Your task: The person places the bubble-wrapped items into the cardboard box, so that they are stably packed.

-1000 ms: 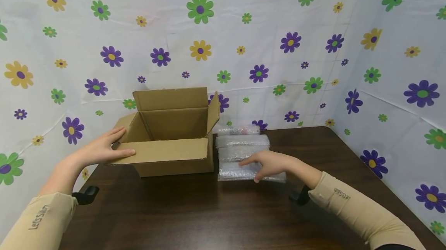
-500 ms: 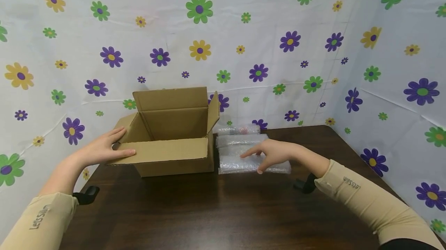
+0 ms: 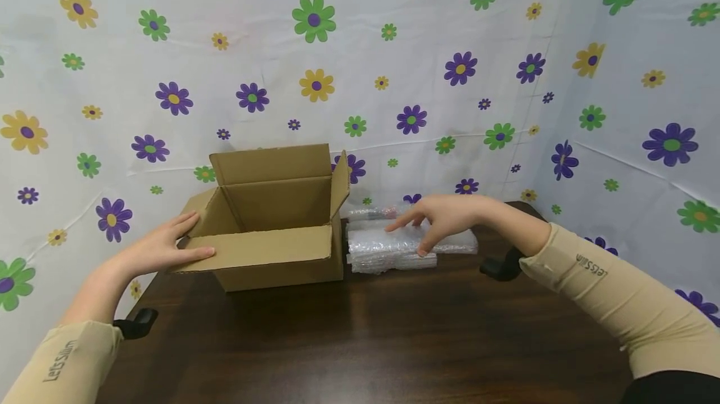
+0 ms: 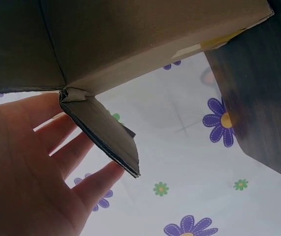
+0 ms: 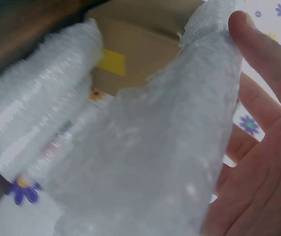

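Observation:
On the left, an open cardboard box (image 3: 281,274) stands with its flaps raised or folded outward. My left hand (image 3: 149,251) rests on its left side flap, thumb over the front flap (image 3: 270,249); the left wrist view shows spread fingers against the flap (image 4: 103,128). Right of the box, my right hand (image 3: 452,216) holds a long bubble-wrapped package (image 3: 458,242) between thumb and fingers, above other wrapped packages (image 3: 388,262). The right wrist view shows the thumb on one side of this package (image 5: 155,147) and the fingers on the other. Its contents cannot be made out.
A thinner wrapped package (image 3: 382,211) with red inside lies at the back, by the flowered wall cloth (image 3: 427,35). Dark wooden table top (image 3: 337,341) extends in front of the box, and another flowered cloth (image 3: 630,79) hangs at the right.
My right hand has moved back and up with the wrapped package, which now overlaps the packages behind and uncovers one below. The left hand stays on the box; the head view has shifted slightly.

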Demonstrator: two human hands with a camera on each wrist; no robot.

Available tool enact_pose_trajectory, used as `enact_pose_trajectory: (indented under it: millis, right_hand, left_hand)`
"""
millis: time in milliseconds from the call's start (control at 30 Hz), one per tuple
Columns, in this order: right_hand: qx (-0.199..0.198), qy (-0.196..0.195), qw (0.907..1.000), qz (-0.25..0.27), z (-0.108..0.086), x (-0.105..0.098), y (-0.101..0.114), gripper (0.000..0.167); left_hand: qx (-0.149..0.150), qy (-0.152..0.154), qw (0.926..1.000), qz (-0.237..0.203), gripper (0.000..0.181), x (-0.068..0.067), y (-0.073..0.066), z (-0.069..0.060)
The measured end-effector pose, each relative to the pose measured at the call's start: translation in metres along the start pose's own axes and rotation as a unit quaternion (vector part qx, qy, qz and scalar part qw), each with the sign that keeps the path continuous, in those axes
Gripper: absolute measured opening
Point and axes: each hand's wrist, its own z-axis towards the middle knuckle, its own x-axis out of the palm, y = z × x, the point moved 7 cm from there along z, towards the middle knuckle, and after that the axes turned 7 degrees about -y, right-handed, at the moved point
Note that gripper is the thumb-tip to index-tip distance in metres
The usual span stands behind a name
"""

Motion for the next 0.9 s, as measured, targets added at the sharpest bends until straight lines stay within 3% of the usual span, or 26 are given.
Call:
enact_pose_trajectory:
  millis: [200, 500, 700, 900]
  right_hand:
    - [0.004, 0.014, 0.9999, -0.008, -0.001, -0.036, 0.024, 0.064]
    - [-0.015, 0.019, 0.9988, -0.043, 0.017, -0.078, 0.068, 0.064]
    - [-0.038, 0.004, 0.9977, -0.056, 0.036, -0.096, 0.091, 0.064]
    - [-0.046, -0.001, 0.9975, -0.054, 0.064, -0.1, 0.108, 0.063]
  left_hand:
    - [0.0, -0.002, 1.0, 0.001, 0.095, -0.002, 0.002, -0.002]
    - [-0.001, -0.003, 0.9999, 0.01, 0.095, -0.002, 0.004, -0.004]
    - [-0.001, -0.001, 0.9999, 0.012, 0.095, -0.001, 0.003, -0.002]
    - [-0.002, 0.002, 1.0, 0.008, 0.096, 0.001, 0.004, 0.001]
